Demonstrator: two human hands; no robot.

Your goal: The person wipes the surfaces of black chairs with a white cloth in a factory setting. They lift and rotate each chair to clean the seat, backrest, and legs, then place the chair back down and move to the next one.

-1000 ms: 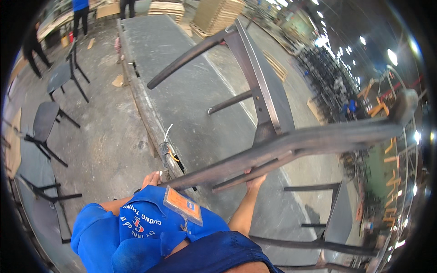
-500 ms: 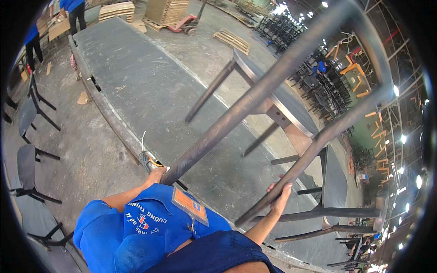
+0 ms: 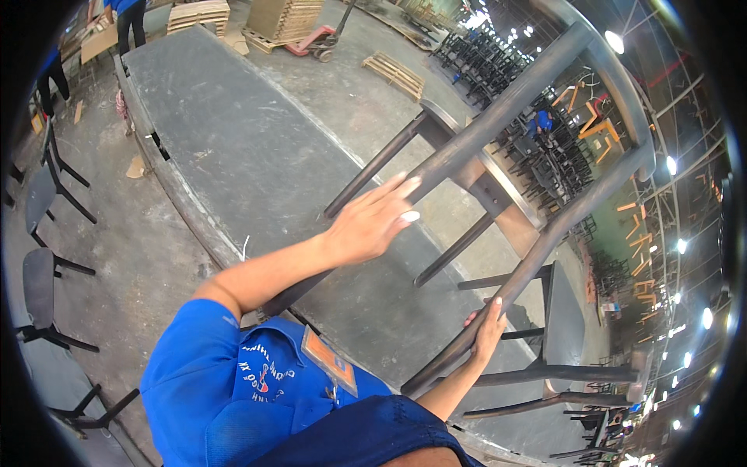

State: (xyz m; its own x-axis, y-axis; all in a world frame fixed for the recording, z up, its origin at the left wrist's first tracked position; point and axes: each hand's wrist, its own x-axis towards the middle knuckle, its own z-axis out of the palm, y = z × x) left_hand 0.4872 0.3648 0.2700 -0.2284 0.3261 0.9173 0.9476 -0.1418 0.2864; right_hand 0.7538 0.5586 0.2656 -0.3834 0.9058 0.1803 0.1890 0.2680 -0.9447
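Observation:
A dark wooden chair (image 3: 510,105) is tilted above the long grey table, its curved back rail at the upper right and its two long back legs slanting toward me. My left hand (image 3: 369,222) lies on the nearer leg, about midway along, with fingers stretched out and not wrapped round it. A small white patch shows at its thumb tip. Lower down, my right hand (image 3: 486,331) is closed round the other long leg. Between these legs appear a seat frame and shorter legs, apparently of the same chair.
The long grey table (image 3: 233,117) runs away to the far left. Another dark chair (image 3: 564,311) lies on it at right. More chairs (image 3: 40,288) stand along the left. Behind are pallets (image 3: 393,74), a red pallet jack (image 3: 311,43), stacked chairs and people in blue.
My left hand has moved up and forward from the lower end of the nearer leg to its middle, fingers now extended. My right hand keeps its grip; the chair has shifted slightly.

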